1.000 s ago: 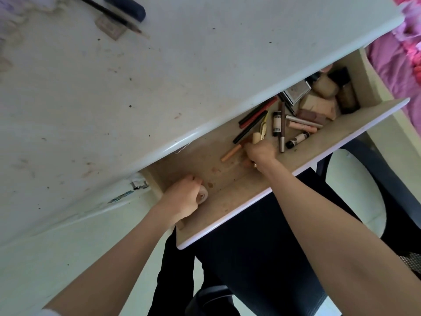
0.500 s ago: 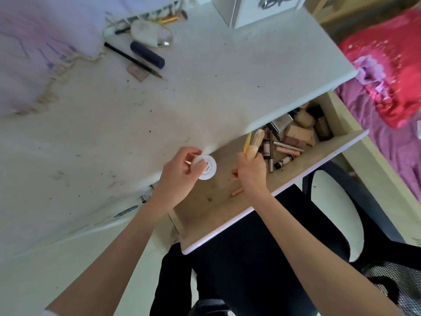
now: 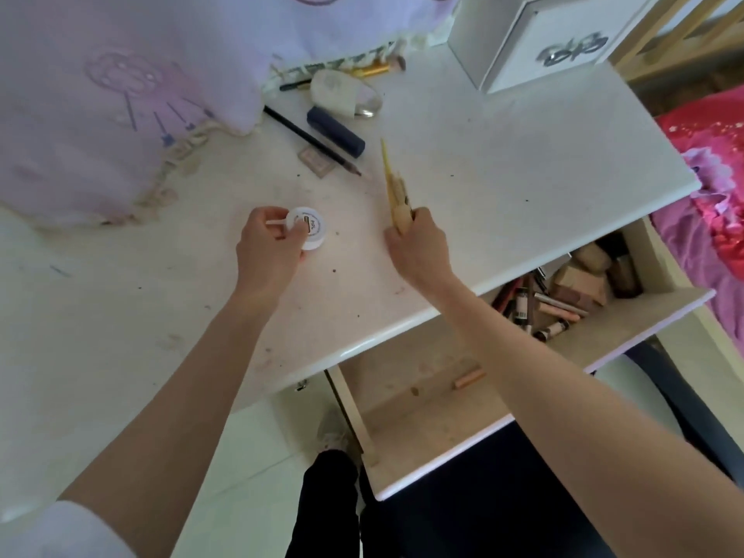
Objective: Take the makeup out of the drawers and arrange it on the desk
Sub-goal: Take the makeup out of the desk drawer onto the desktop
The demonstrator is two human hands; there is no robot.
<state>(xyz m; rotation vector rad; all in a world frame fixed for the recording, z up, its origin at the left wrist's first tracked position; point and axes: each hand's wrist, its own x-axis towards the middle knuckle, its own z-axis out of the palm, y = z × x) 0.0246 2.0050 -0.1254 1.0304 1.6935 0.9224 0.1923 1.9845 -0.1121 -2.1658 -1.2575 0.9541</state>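
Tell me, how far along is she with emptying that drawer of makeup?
Early on. A few pieces already lie on the desk: a dark pencil, a navy tube, a white case. In hand: the left hand holds a white jar, the right hand some yellow sticks. Left: a pile at the back of the open drawer and one peach stick.

We cannot read the small label on the white jar (image 3: 309, 231), half covered by the left hand (image 3: 269, 245). The sticks in the right hand (image 3: 418, 247) blur together, so we cannot count them. The desk (image 3: 503, 163) top hides the far part of the drawer (image 3: 439, 416), and the white box (image 3: 539, 38) is cut off by the top edge.
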